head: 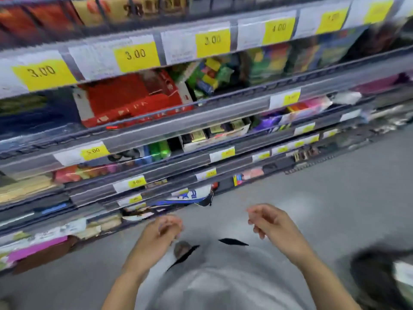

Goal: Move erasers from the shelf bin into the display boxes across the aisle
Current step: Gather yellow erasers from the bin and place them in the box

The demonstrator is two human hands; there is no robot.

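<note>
Both of your hands hang low in the frame, over the grey floor (335, 198) and in front of your light shirt, and neither is at the shelves. Your left hand (166, 228), lower centre, has its fingers loosely curled; the blur there is too heavy to tell whether something small sits between the fingertips, so I cannot say if it carries anything. Your right hand (268, 220), just right of centre, is also loosely curled with thumb and forefinger near each other, and nothing shows in it. The shelves (201, 113) run across the upper and left parts of the frame, edged with yellow price tags (136, 55). On the second shelf, left of centre, stands a red box (125, 101) with an open top, and beside it to the right is a heap of small coloured packets (212, 74). Either could belong to the task, but the picture is too smeared to say which holds erasers, or whether this is the bin side or the display side of the aisle. No eraser can be picked out anywhere with certainty. Judging by your hands, you look to be between trips rather than picking or placing. How many erasers have been moved, and how many are left, this view does not show.
</note>
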